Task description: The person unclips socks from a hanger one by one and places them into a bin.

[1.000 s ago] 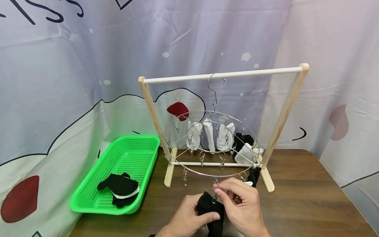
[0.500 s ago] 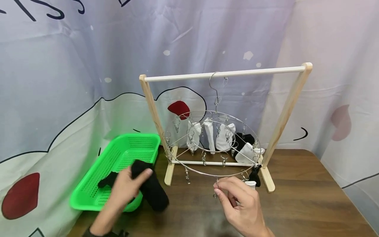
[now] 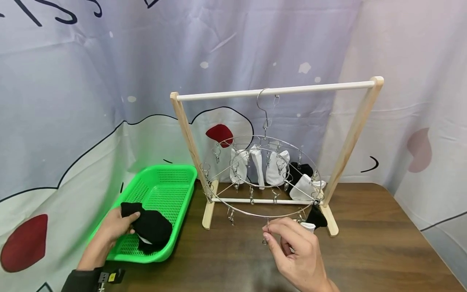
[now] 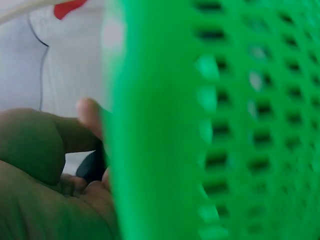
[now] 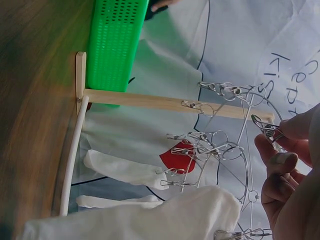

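Now I have the left hand (image 3: 114,225) over in the green basket (image 3: 168,194), apparently gripping a black sock (image 3: 129,209); the right hand (image 3: 296,249) pinches 1 clip (image 5: 267,130), left unfilled.

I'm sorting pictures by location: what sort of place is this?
Probably an indoor tabletop set-up, though the wider room isn't shown: a wood-grain tabletop stands before a printed cloth backdrop, and a small rack on it carries a clip hanger with white socks.
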The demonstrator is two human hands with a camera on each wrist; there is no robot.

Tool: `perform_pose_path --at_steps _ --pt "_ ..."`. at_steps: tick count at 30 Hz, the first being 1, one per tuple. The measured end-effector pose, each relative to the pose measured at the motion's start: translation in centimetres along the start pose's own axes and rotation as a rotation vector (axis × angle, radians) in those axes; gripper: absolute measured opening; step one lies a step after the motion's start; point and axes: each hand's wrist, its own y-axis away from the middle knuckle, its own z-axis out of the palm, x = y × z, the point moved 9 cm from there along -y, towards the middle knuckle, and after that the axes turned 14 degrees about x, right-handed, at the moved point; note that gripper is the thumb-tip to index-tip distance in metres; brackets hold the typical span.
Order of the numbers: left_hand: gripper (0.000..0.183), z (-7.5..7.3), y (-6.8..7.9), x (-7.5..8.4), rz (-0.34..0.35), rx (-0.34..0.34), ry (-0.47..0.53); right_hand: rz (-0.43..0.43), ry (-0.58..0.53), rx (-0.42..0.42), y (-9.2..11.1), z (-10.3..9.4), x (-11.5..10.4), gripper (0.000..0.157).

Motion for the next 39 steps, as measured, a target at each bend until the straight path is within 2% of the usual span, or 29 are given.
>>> perform_pose_path --at_steps 2,3,4,7,10,13,16,18,21,23,25,26,28,31,34,39 --pt "0.068 -0.3 0.0 -0.3 0.021 0.011 -0.068 -0.004 0.005 -0.006 -0.1 0.1 0.0 0.028" --pt "0.070 -0.5 0.1 -0.4 0.033 0.039 -0.105 -0.005 0.010 -0.010 -0.2 0.1 0.0 0.028" --pt "0.069 -0.9 0.2 -0.2 0.062 0.081 -0.149 -0.005 0.013 -0.015 -0.2 0.2 0.0 0.028" --pt "0.052 -2.1 1.0 0.9 0.134 0.259 -0.282 -0.006 0.027 -0.027 -0.7 0.4 -0.3 0.028" --pt "0.041 -2.9 2.5 3.5 0.214 0.452 -0.316 -0.015 0.040 -0.033 -1.2 0.5 -0.9 0.028" --pt "0.035 -2.9 4.8 7.6 0.333 0.584 -0.264 -0.031 0.051 -0.035 -1.6 0.6 -1.4 0.028" --pt "0.029 -2.1 8.2 13.0 0.534 0.663 -0.167 -0.041 0.060 -0.037 -1.7 0.6 -1.7 0.028" --pt "0.028 -1.2 11.3 17.2 0.723 0.682 -0.080 -0.043 0.064 -0.040 -1.7 0.7 -1.7 0.029" --pt "0.029 0.4 16.7 23.1 1.047 0.661 0.060 -0.046 0.065 -0.042 -1.7 0.7 -1.8 0.029" --pt "0.032 1.7 20.1 26.4 1.248 0.627 0.133 -0.047 0.067 -0.045 -1.6 0.8 -1.8 0.029" --pt "0.034 3.1 22.8 28.8 1.381 0.581 0.169 -0.050 0.071 -0.046 -1.7 0.8 -1.8 0.029" --pt "0.036 3.8 23.8 29.8 1.427 0.563 0.169 -0.054 0.075 -0.046 -1.7 0.7 -1.9 0.028" --pt "0.039 5.2 25.0 31.4 1.473 0.525 0.147 -0.062 0.087 -0.043 -1.7 0.6 -1.9 0.028" --pt "0.041 7.0 25.4 32.6 1.460 0.499 0.104 -0.083 0.106 -0.042 -1.8 0.4 -2.1 0.026" --pt "0.039 7.9 25.1 32.9 1.430 0.494 0.089 -0.107 0.121 -0.045 -1.7 0.4 -2.3 0.024" --pt "0.040 8.4 24.3 33.0 1.405 0.481 0.114 -0.134 0.150 -0.048 -1.8 0.4 -2.4 0.022"
